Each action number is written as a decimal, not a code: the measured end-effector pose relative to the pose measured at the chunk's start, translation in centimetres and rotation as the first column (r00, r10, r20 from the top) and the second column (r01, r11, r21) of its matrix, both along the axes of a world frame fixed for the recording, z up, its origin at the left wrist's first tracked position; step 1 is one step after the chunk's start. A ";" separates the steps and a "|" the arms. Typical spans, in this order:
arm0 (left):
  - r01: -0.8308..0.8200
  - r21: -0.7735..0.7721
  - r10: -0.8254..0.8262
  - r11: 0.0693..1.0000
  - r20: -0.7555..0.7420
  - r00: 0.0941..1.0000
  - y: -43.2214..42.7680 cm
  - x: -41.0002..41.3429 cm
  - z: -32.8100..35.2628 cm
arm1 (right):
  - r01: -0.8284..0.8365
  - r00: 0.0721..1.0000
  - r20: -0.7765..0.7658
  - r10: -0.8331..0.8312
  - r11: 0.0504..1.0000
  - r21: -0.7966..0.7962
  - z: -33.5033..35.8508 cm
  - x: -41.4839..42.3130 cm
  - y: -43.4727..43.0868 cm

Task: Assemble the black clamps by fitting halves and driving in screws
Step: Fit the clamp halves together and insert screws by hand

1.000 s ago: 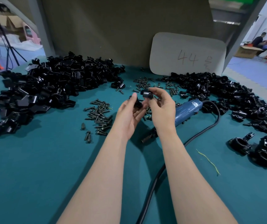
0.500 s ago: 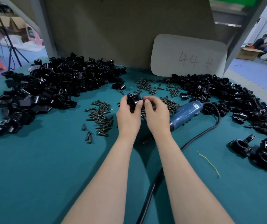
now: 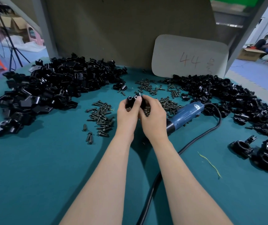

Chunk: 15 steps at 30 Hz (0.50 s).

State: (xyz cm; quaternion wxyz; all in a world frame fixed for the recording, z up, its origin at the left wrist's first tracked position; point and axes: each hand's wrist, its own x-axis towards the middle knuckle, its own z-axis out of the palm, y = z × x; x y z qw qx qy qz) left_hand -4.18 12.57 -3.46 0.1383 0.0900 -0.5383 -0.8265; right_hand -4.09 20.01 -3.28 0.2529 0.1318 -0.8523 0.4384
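Head view: we read "44" in red on the white rounded card (image 3: 190, 57); the label on the blue driver (image 3: 186, 114) is too blurred. Teal felt table (image 3: 41, 168) lies open near us. Left hand (image 3: 126, 116) and right hand (image 3: 154, 119) both grip the glossy black clamp (image 3: 132, 99) mid-table, above dull screws (image 3: 101, 117).

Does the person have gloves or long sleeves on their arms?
No. The left hand and right hand are bare, with no gloves. Both forearms are bare down to the picture's edge: no sleeve, watch or bracelet shows.
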 end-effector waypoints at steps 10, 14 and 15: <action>-0.049 -0.167 0.046 0.985 -0.018 0.999 0.5 0.1 -0.2 | -0.004 0.999 0.045 0.009 0.994 -0.107 -0.4 -0.2 -0.5; -0.077 -0.228 0.071 0.970 -0.034 0.997 0.6 0.1 -0.2 | 0.039 0.997 0.063 -0.034 0.995 -0.091 -0.5 -0.4 -0.5; -0.084 -0.253 0.079 0.964 -0.033 0.996 0.6 0.1 -0.3 | 0.043 0.997 0.064 -0.037 0.996 -0.084 -0.5 -0.4 -0.4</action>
